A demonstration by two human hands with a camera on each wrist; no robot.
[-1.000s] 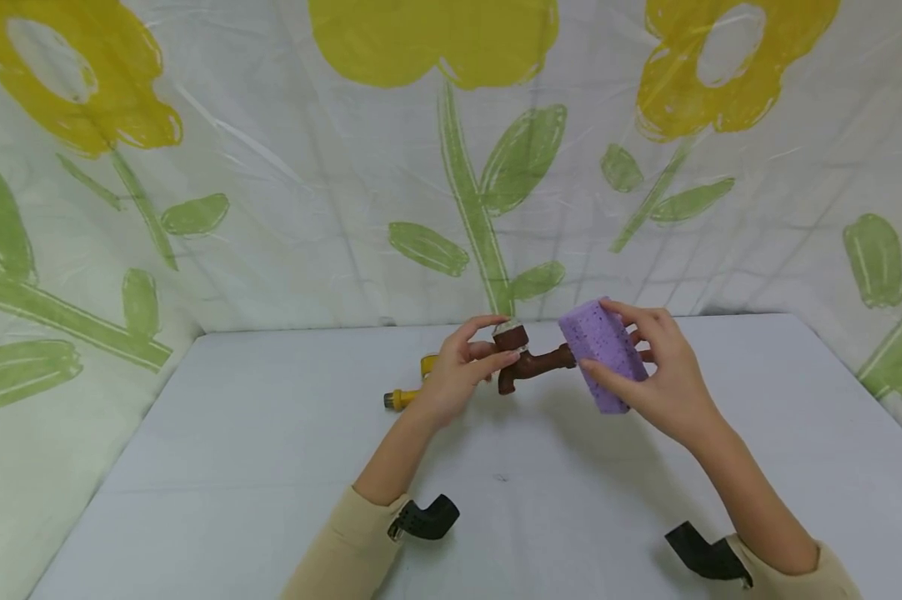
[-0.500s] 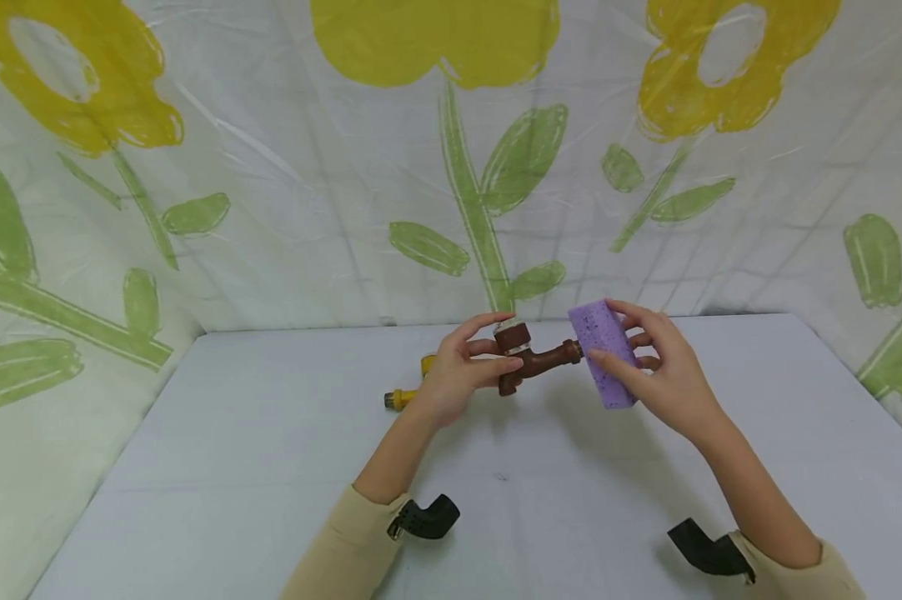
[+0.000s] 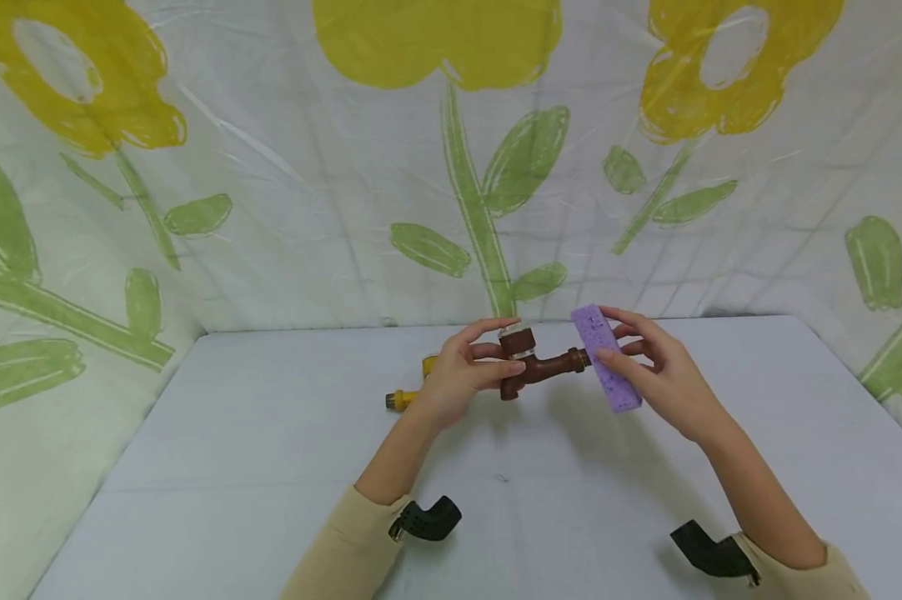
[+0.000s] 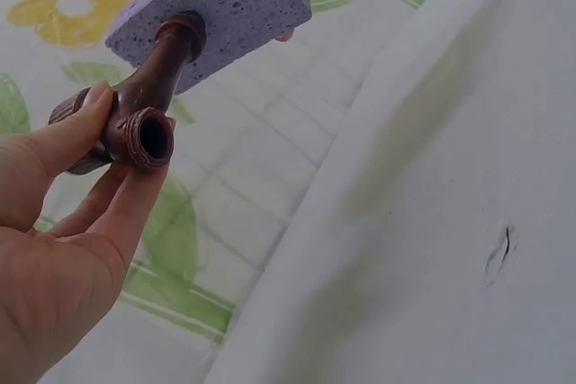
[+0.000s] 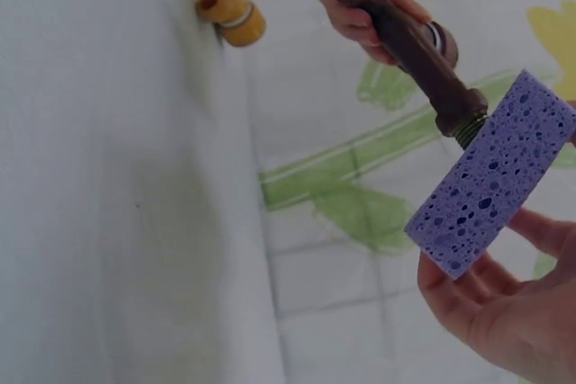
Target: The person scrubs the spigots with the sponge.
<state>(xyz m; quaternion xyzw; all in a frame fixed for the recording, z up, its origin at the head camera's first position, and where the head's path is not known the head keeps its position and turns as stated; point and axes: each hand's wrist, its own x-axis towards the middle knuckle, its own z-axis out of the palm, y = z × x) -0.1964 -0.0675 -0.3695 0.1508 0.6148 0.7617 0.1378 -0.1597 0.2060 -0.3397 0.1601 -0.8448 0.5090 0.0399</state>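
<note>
In the head view we note the left hand point(image 3: 457, 377) pinching a brown faucet point(image 3: 535, 361) by its valve body, thumb and fingers closed round it, the part held in the air above the white table point(image 3: 271, 433). The right hand point(image 3: 657, 367) grips a purple sponge point(image 3: 605, 367) between thumb and fingers, its broad face set against the threaded end of the faucet's pipe. A yellow fitting point(image 3: 409, 392) lies on the table behind the left hand, apart from both hands. In the left wrist view we find the left hand point(image 4: 54, 249) with thumb and forefinger clamped on the faucet point(image 4: 144, 105), its open threaded spout facing the camera, and the pipe end pressing into the sponge point(image 4: 220, 6). In the right wrist view the sponge point(image 5: 490, 186) rests in the curled fingers of the right hand point(image 5: 504, 312), the threaded tip of the faucet point(image 5: 409, 47) touching its upper edge; the yellow fitting point(image 5: 229, 11) sits on the table beyond. We judge the wiping to be under way at the threaded end only; the valve body and spout show no contact with the sponge and, by our estimate, remain to be gone over. Whether the surface is clean we cannot tell.
</note>
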